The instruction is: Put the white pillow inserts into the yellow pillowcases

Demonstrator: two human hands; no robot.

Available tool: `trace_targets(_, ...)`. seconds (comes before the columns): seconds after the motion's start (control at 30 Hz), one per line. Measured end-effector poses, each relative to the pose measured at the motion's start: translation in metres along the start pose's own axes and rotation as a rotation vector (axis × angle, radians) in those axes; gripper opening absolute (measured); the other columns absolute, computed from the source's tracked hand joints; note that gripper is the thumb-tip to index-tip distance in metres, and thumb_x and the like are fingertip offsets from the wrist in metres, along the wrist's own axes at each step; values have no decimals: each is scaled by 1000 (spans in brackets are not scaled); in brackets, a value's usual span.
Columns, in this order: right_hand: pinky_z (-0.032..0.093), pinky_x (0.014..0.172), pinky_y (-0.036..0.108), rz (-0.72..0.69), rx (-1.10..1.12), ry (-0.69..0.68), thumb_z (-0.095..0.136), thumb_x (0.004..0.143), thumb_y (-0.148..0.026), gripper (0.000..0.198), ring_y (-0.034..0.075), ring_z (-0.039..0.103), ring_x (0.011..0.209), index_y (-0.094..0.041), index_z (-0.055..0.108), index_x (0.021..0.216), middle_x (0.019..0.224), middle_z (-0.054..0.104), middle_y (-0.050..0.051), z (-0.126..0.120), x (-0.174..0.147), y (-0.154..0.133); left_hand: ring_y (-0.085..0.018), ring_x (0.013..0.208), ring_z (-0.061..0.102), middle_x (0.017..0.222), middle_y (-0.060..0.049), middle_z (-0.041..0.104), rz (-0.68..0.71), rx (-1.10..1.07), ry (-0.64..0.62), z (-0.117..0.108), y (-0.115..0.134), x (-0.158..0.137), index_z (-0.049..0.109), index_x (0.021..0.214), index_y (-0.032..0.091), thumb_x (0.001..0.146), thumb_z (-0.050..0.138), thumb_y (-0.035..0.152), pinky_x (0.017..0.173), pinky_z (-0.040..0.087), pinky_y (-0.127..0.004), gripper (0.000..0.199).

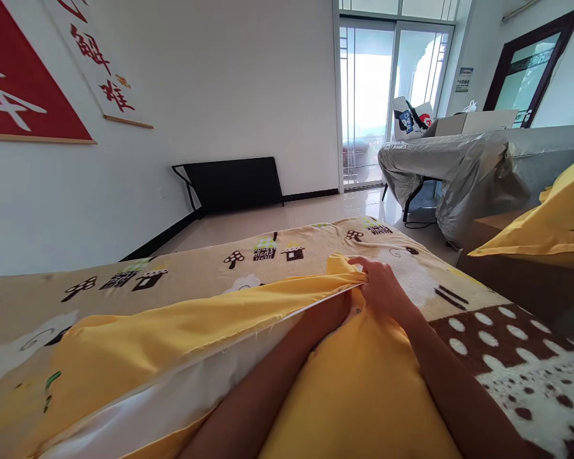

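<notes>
A yellow pillowcase (pixel 172 325) lies across the bed, its long opening gaping and showing a white layer (pixel 172 395) inside. Frayed threads run along the opening's edge. My right hand (pixel 379 285) pinches the pillowcase's cloth at the far end of the opening, with the fingers closed. My left forearm reaches in through the opening, and my left hand (pixel 342 308) is mostly covered by the yellow cloth near the right hand; its fingers are hidden. More yellow cloth (pixel 363 389) bulges up between my two forearms.
Beneath is a beige patterned blanket (pixel 296 239). At right, a yellow pillow (pixel 555 217) rests over a brown box (pixel 511 274). Farther back are a plastic-covered table (pixel 425 153) with boxes, a black folded panel (pixel 234 185) against the wall, and glass doors (pixel 370 95).
</notes>
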State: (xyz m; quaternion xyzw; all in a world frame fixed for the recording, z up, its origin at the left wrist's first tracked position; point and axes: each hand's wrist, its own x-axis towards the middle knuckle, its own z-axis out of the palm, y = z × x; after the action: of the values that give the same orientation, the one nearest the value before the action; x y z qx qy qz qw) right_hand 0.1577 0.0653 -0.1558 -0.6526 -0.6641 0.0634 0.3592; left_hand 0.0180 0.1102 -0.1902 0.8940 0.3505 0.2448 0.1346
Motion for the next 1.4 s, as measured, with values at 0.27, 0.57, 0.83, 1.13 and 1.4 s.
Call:
trace_targets(0.27,33,63,25,9,-155,74,42,64,-8,32,17,54,72,-21,67,79,87,64,5,-3,-6,-11,-23,119,48,128,-4,56,-138,-4,70,0,0,5,54,117,26,92,34,30,103,35,-42,33)
trace_targets(0.57,36,63,21,-97,322,150,38,55,-8,37,14,52,64,-17,64,79,69,64,-1,11,3,-5,-24,118,51,123,-5,60,-61,-18,-3,1,-14,5,53,121,24,83,50,29,101,40,-39,38)
trace_targets(0.83,37,63,21,-165,368,67,40,56,-11,31,13,53,66,-18,59,79,72,63,-1,10,5,0,-25,120,48,127,-10,55,-124,15,92,5,-10,-1,51,121,19,91,35,30,105,33,-45,36)
trace_targets(1.13,37,66,24,-103,108,128,39,51,-5,53,16,55,69,-18,63,96,78,67,1,10,0,-2,-20,116,51,128,-5,55,-38,-26,71,-2,-2,-8,49,124,24,92,36,33,102,39,-38,35)
trace_targets(1.4,33,81,30,-77,-108,160,42,58,-4,39,20,55,81,-18,66,85,84,65,7,2,-7,-17,-24,132,36,140,-10,43,335,108,32,0,6,-17,46,130,21,90,43,28,111,29,-42,40)
